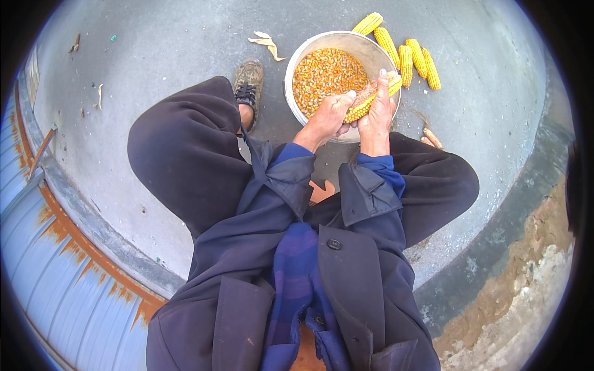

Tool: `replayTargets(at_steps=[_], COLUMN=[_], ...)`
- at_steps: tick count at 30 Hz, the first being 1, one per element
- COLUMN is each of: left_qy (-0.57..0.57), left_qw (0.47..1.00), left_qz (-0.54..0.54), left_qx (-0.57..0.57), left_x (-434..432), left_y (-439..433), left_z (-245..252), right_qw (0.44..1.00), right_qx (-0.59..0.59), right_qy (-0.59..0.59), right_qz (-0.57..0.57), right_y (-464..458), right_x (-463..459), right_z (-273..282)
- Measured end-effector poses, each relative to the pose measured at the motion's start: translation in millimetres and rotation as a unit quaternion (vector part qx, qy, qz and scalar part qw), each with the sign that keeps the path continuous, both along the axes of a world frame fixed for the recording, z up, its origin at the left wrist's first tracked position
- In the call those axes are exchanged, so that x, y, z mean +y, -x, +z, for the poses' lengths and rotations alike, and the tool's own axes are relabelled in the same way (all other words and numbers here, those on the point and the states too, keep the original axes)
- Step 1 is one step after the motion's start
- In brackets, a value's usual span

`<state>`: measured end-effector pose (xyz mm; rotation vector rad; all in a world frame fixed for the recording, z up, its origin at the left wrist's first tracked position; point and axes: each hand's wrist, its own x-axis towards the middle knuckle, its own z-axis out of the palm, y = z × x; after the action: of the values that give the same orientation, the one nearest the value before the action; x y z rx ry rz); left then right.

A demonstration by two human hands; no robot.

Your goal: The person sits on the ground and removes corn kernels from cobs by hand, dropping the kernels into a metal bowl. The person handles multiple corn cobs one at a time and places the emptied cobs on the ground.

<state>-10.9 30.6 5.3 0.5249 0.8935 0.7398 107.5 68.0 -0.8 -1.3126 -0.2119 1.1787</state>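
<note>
Both my hands hold one ear of yellow corn (366, 103) over the right side of a white bucket (297, 60). Part of the ear is stripped to the pale pinkish cob, while rows of kernels stay along its lower and right sides. My left hand (330, 113) grips the lower left end, its thumb lying on the cob. Around the upper right part is my right hand (378, 109), its thumb pointing up along the ear. Loose corn kernels (329, 74) cover the bucket's bottom. My fingers beneath the ear are partly hidden.
Several whole ears of corn (406, 65) lie right of the bucket on the concrete floor (176, 41). Bare cobs (432, 138) rest near my right knee. A dry husk (268, 44) lies left of the bucket. Rusty corrugated metal (83, 278) borders the left, a crumbling wall (515, 287) the right.
</note>
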Motion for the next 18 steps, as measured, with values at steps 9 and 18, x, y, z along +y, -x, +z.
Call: replayTargets(at_steps=[9,18], left_qy=[-0.020,-0.019], left_qw=[1.000,1.000], left_qz=[-0.009,-0.002], left_qx=[-0.013,-0.024], left_x=[2,0], left_y=[7,10], left_z=[-5,4], right_qw=[0.999,0.996], right_qx=[0.032,0.083], right_qy=[-0.021,-0.011], right_qz=[-0.024,0.013], right_y=[-1,-12], right_x=[1,0], right_z=[-1,-8])
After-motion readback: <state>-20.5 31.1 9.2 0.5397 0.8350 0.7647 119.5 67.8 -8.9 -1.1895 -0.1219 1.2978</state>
